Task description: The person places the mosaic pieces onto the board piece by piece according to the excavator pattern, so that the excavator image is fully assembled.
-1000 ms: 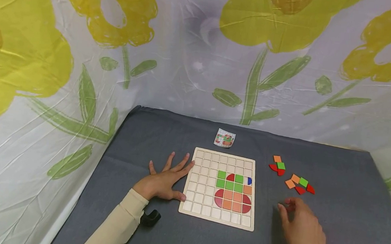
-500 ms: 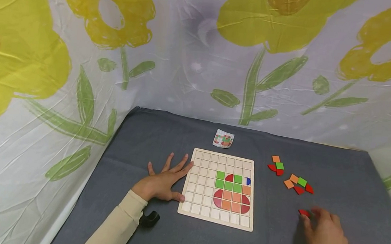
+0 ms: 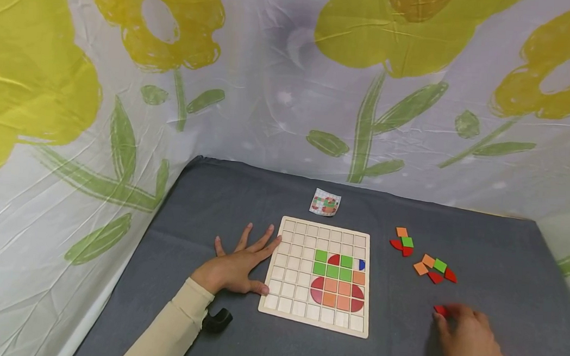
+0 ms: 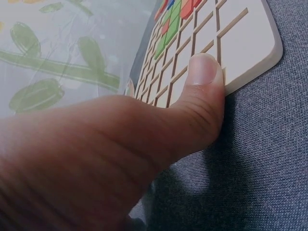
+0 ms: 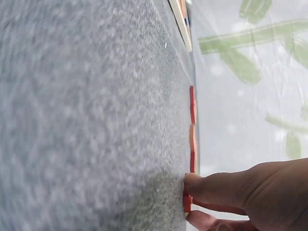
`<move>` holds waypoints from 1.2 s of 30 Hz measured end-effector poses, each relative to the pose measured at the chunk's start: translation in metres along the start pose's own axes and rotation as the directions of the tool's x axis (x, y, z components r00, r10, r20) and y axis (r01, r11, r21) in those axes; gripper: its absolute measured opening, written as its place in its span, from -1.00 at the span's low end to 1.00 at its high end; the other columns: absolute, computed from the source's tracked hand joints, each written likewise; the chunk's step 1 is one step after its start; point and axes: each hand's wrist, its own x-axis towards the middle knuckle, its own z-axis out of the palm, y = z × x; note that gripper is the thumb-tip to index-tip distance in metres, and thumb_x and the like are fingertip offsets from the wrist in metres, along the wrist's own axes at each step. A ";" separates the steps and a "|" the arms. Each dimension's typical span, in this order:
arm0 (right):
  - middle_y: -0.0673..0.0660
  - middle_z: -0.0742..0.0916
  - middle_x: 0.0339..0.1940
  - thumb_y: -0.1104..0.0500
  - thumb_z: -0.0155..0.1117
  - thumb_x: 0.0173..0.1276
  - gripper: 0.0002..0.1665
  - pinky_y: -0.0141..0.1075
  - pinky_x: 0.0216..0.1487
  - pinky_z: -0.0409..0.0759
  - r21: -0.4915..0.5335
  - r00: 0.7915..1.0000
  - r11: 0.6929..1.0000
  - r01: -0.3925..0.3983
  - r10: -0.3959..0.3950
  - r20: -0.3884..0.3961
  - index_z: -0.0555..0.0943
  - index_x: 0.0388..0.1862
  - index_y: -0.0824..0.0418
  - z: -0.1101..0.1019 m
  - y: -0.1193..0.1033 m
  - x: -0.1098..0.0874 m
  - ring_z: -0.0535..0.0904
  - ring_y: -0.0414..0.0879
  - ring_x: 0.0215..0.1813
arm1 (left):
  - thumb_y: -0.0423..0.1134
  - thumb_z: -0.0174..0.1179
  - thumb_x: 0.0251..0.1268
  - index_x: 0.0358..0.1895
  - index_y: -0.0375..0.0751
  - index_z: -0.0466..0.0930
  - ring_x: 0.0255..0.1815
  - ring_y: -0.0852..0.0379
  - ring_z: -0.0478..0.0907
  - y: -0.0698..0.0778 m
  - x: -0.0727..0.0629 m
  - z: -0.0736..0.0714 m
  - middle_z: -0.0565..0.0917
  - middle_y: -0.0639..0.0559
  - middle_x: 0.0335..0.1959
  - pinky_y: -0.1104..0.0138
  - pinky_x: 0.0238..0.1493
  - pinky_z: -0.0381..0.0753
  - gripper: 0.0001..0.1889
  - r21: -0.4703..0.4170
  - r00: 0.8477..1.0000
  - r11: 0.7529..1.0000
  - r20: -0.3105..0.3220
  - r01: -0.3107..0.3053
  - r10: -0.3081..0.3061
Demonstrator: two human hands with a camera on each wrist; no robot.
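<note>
My left hand [image 3: 235, 267] lies with fingers spread at the left side of a wooden grid board [image 3: 264, 307]. In the left wrist view its thumb [image 4: 202, 79] rests on the board's rim. Green, orange, red and blue tiles fill part of the grid's right half. To the right of the board, my right hand [image 3: 473, 342] pinches a small red tile [image 3: 439, 310] between thumb and finger, low over the dark cloth. The right wrist view shows the red tile's edge [image 5: 187, 203] between the fingertips; most of its shape is hidden.
Two loose groups of tiles lie right of the board: a far one with a green tile [image 3: 407, 242], a nearer one with an orange tile [image 3: 421, 268]. A printed pattern card [image 3: 325, 202] lies behind the board. Flowered fabric [image 3: 269, 117] hangs behind the table.
My right hand has moved rightward from beside the board to the red tile, which it now pinches and has shifted slightly left. The left hand has stayed on the board.
</note>
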 end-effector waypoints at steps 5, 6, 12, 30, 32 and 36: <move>0.49 0.56 0.05 0.20 0.53 0.39 -0.52 0.22 -0.03 0.58 -0.002 1.000 1.000 0.011 -0.011 0.024 0.58 0.13 0.44 0.001 -0.007 0.001 0.56 0.34 0.01 | 0.22 0.51 0.15 0.76 0.34 -0.16 0.74 -0.26 -0.57 -0.001 -0.001 0.000 -0.29 0.21 0.78 -0.72 0.25 -0.50 0.21 0.001 1.000 1.000 -0.001 -0.009 0.009; 0.48 0.57 0.04 0.21 0.52 0.39 -0.53 0.22 -0.03 0.58 -0.002 0.999 1.000 0.015 -0.015 0.034 0.58 0.13 0.45 0.001 -0.008 0.002 0.56 0.34 0.01 | 0.22 0.51 0.15 0.76 0.34 -0.15 0.74 -0.26 -0.57 -0.001 -0.001 0.000 -0.30 0.21 0.78 -0.72 0.25 -0.50 0.21 0.001 1.000 1.000 -0.001 -0.010 0.010; 0.48 0.60 0.04 0.14 0.50 0.38 -0.53 0.24 -0.06 0.58 0.021 0.993 0.995 0.093 -0.094 0.067 0.60 0.10 0.41 -0.001 -0.007 0.005 0.58 0.33 0.02 | 0.24 0.51 0.15 0.76 0.35 -0.16 0.74 -0.24 -0.58 -0.002 -0.001 0.001 -0.31 0.23 0.78 -0.72 0.25 -0.50 0.21 -0.001 1.000 1.000 0.000 -0.013 0.013; 0.29 0.69 -0.10 0.14 0.50 0.34 -0.63 0.13 -0.24 0.63 0.072 0.880 0.879 0.472 -0.465 -0.096 0.71 0.02 0.32 -0.010 -0.056 -0.010 0.60 0.13 -0.18 | 0.22 0.50 0.18 0.76 0.36 -0.18 0.74 -0.23 -0.59 -0.001 0.000 0.001 -0.32 0.24 0.78 -0.71 0.25 -0.50 0.21 0.005 1.000 1.000 0.005 -0.008 0.008; 0.28 0.68 -0.09 0.14 0.50 0.34 -0.65 0.08 -0.30 0.64 0.080 0.865 0.863 0.499 -0.491 -0.098 0.71 0.02 0.30 -0.012 -0.066 -0.012 0.59 0.06 -0.25 | 0.22 0.50 0.18 0.76 0.36 -0.18 0.74 -0.23 -0.59 -0.002 0.000 0.001 -0.32 0.23 0.78 -0.71 0.25 -0.50 0.21 0.004 1.000 1.000 0.004 -0.010 0.010; 0.29 0.67 -0.06 0.13 0.51 0.36 -0.65 0.00 -0.38 0.65 0.090 0.834 0.831 0.549 -0.539 -0.115 0.72 0.02 0.29 -0.017 -0.084 -0.016 0.57 0.02 -0.30 | 0.23 0.50 0.17 0.76 0.35 -0.17 0.74 -0.24 -0.58 -0.001 -0.001 0.001 -0.31 0.22 0.78 -0.71 0.25 -0.50 0.21 0.003 1.000 1.000 -0.001 -0.015 0.015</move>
